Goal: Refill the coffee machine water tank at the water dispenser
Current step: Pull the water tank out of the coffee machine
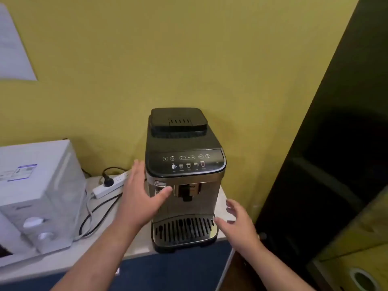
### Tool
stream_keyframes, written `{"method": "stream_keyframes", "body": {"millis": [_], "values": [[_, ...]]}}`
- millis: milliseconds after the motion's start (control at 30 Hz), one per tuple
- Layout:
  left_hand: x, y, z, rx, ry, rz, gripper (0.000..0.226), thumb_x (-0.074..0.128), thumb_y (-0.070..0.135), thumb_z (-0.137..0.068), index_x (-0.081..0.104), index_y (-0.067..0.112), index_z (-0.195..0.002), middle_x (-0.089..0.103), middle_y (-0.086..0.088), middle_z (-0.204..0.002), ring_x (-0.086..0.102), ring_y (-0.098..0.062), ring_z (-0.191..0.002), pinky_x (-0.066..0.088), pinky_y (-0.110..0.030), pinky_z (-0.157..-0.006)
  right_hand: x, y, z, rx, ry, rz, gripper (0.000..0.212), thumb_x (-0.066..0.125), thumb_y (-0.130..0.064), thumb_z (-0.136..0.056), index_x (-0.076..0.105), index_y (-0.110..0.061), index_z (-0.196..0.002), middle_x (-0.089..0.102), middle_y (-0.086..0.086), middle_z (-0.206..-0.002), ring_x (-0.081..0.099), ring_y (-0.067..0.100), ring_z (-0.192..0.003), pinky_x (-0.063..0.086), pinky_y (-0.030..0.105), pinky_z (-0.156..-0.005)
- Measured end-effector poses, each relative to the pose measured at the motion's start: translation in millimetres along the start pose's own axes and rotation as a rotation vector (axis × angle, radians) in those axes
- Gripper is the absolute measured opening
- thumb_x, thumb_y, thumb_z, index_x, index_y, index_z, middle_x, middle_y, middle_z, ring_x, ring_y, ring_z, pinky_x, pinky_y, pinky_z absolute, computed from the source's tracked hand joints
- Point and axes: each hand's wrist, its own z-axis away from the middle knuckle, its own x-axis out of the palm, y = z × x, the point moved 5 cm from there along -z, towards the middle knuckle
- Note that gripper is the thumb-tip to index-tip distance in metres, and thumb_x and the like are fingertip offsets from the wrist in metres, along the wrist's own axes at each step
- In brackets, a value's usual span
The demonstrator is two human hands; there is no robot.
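Flanking the coffee machine (184, 181) on the desk (134, 248) with left hand (141, 194) and right hand (237, 223) both spread and empty, we are risking dragging the whole unit off the near edge.

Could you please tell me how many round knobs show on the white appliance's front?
2: upper knob and lower knob, stacked on the white appliance left of the coffee machine; others may be hidden.

You have one view only, from your head: it looks forward and steeply down, close over the coffee machine (184, 177) on the table (134, 244), facing the yellow wall (168, 59).
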Motion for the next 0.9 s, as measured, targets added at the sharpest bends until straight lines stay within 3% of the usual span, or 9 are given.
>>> {"method": "stream_keyframes", "body": {"millis": [200, 300, 367, 533, 633, 767, 900], "values": [[26.7, -1.0, -38.6, -0.034, -0.048, -0.069, 0.114, 0.074, 0.053, -0.077, 0.002, 0.018, -0.158, -0.007, 0.002, -0.167, 0.001, -0.016, -0.153, 0.016, -0.044, -0.122, 24.6, -6.9, -59.4, 0.043, 0.040, 0.059, 0.082, 0.074, -0.037, -0.082, 0.032, -0.018, -0.150, 0.039, 0.001, -0.149, 0.039, 0.021, -0.138, 0.040, 0.036, -0.107], [34.8, -3.7, -42.0, -0.049, -0.006, -0.114, 0.118, 0.076, 0.051, -0.076, -0.002, 0.018, -0.158, -0.012, 0.003, -0.166, 0.003, -0.017, -0.152, 0.017, -0.041, -0.119, 35.7, -3.6, -80.2, 0.063, 0.046, -0.025, 0.052, 0.081, -0.035, -0.075, 0.051, -0.028, -0.117, 0.060, -0.013, -0.110, 0.060, 0.014, -0.109, 0.046, 0.019, -0.074], [38.5, -5.0, -43.4, -0.026, 0.031, -0.131, 0.116, 0.076, 0.050, -0.077, -0.002, 0.017, -0.158, -0.010, 0.002, -0.166, 0.003, -0.017, -0.152, 0.016, -0.038, -0.119, 40.5, 0.5, -91.7, 0.076, 0.062, -0.127, 0.055, 0.087, -0.033, -0.069, 0.048, -0.031, -0.108, 0.060, -0.018, -0.095, 0.059, 0.002, -0.090, 0.041, 0.015, -0.063], [39.8, -7.8, -42.8, 0.010, 0.092, -0.098, 0.113, 0.077, 0.045, -0.078, 0.004, 0.015, -0.158, 0.000, 0.000, -0.167, 0.004, -0.014, -0.152, 0.007, -0.025, -0.113, 52.8, 12.3, -110.1, 0.084, 0.047, -0.210, 0.049, 0.086, -0.014, -0.071, 0.054, -0.019, -0.108, 0.063, -0.008, -0.092, 0.062, 0.015, -0.091, 0.044, 0.012, -0.058], [40.3, -9.2, -41.6, 0.022, 0.113, -0.075, 0.111, 0.078, 0.042, -0.078, 0.006, 0.015, -0.158, 0.003, 0.000, -0.167, 0.006, -0.012, -0.151, 0.007, -0.021, -0.111, 53.6, 19.6, -117.0, 0.086, 0.039, -0.252, 0.045, 0.080, -0.002, -0.075, 0.058, -0.008, -0.114, 0.066, 0.003, -0.099, 0.063, 0.020, -0.096, 0.047, 0.009, -0.052], [40.1, -8.5, -41.2, 0.031, 0.125, -0.054, 0.110, 0.079, 0.040, -0.078, 0.008, 0.015, -0.158, 0.005, 0.000, -0.167, 0.009, -0.013, -0.151, 0.009, -0.021, -0.110, 52.4, 20.9, -121.3, 0.008, -0.028, -0.190, 0.052, 0.077, 0.008, -0.075, 0.055, 0.000, -0.121, 0.067, 0.013, -0.110, 0.063, 0.010, -0.086, 0.049, 0.008, -0.055], [39.7, -8.1, -40.3, 0.042, 0.141, -0.046, 0.110, 0.079, 0.040, -0.077, 0.010, 0.013, -0.158, 0.008, -0.003, -0.167, 0.011, -0.014, -0.151, 0.010, -0.020, -0.111, 53.1, 22.7, -123.8, -0.015, 0.017, -0.235, 0.055, 0.087, -0.011, -0.070, 0.059, -0.011, -0.117, 0.071, 0.003, -0.106, 0.065, 0.006, -0.088, 0.047, 0.006, -0.058]]}}
